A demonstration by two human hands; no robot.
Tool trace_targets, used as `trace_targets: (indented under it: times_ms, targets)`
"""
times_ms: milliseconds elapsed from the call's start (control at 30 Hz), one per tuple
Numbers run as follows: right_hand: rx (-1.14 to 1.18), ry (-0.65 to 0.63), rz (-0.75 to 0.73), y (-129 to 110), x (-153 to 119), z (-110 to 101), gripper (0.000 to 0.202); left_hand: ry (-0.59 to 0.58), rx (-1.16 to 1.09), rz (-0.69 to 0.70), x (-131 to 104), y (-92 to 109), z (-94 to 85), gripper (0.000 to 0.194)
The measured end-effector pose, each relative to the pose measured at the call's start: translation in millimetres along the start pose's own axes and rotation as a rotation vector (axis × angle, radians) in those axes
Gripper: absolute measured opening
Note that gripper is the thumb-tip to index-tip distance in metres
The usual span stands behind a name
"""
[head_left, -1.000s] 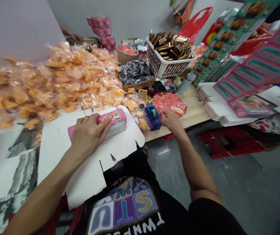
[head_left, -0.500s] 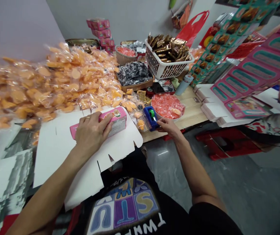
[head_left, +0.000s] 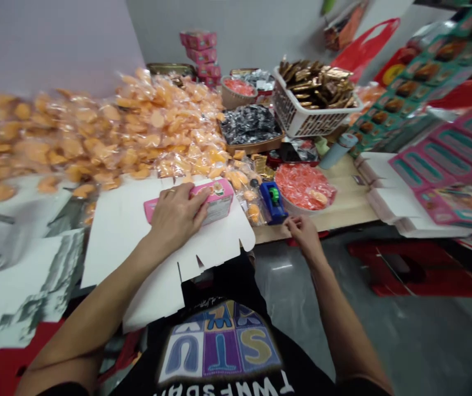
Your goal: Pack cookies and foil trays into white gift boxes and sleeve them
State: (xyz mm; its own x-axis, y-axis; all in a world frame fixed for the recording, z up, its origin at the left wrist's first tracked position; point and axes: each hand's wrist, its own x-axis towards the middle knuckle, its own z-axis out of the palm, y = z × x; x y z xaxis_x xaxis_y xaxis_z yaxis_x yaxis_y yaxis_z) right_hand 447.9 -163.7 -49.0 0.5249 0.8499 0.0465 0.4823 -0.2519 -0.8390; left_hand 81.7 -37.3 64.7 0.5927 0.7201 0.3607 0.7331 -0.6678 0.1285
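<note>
A closed pink box (head_left: 219, 204) lies on its side on white flat cardboard (head_left: 112, 231). My left hand (head_left: 178, 212) is wrapped over the middle of the box and covers much of it. Just off the front end of a blue tape dispenser (head_left: 274, 212) with a green roll, my right hand (head_left: 302, 230) is closed in a pinch. Whatever lies between its fingertips is too small to make out.
Bagged orange pieces (head_left: 153, 118) are heaped at the back left. Behind the dispenser stand a bowl of red packets (head_left: 304, 187), black packets (head_left: 250, 124) and a white basket (head_left: 302, 118) of gold packets. A grey-blue bottle (head_left: 337, 153) and pink boxes (head_left: 446, 159) are further right.
The view has turned left, so things appear further right. My right hand has drawn slightly back from the tape dispenser towards me. My left hand stays on the pink box.
</note>
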Motion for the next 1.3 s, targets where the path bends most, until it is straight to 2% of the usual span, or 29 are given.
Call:
trace_targets:
  times_ms: [67,100,233,267,333,433,567,767,867,1033,1133,1233,1300]
  targets:
    - [-0.001,0.047,-0.046,-23,-5,4,0.036,0.006,-0.04,0.029,-1,-2,2.7,0.039]
    - [0.029,0.031,-0.08,-39,-10,10,0.031,0.016,-0.062,0.037,-1,-3,4.4,0.038]
    - [0.222,-0.21,-0.262,-118,-31,52,0.024,0.066,-0.126,0.032,-3,-6,9.4,0.031]
    - [0.274,-0.266,-0.291,-137,-34,64,0.028,0.076,-0.136,0.031,-4,-6,9.8,0.03]
    - [0.373,-0.341,-0.311,-167,-36,84,0.048,0.091,-0.151,0.035,-6,-3,9.4,0.029]
    - [0.484,-0.41,-0.251,-189,-31,101,0.084,0.103,-0.153,0.04,-9,2,7.4,0.028]
    - [0.488,-0.443,-0.098,-192,-31,109,0.106,0.1,-0.143,0.022,-13,8,4.8,0.027]
    - [0.507,-0.403,-0.027,-184,-38,113,0.105,0.054,-0.109,0.055,-17,12,-1.5,0.036]
    - [0.629,-0.414,-0.058,-178,-36,118,0.109,0.018,-0.164,0.0,-7,11,-7.9,0.03]
    - [0.751,-0.351,-0.14,-172,-35,138,0.107,-0.065,-0.285,-0.168,26,9,-14.1,0.026]
    - [0.759,-0.325,-0.139,-167,-40,147,0.102,-0.068,-0.303,-0.176,36,6,-11.9,0.02]
    - [0.629,-0.305,-0.137,-147,-36,134,0.089,0.0,-0.255,-0.099,34,3,-6.6,0.018]
    - [0.403,-0.178,-0.148,-123,-22,107,0.068,0.061,-0.202,-0.048,31,0,-1.6,0.018]
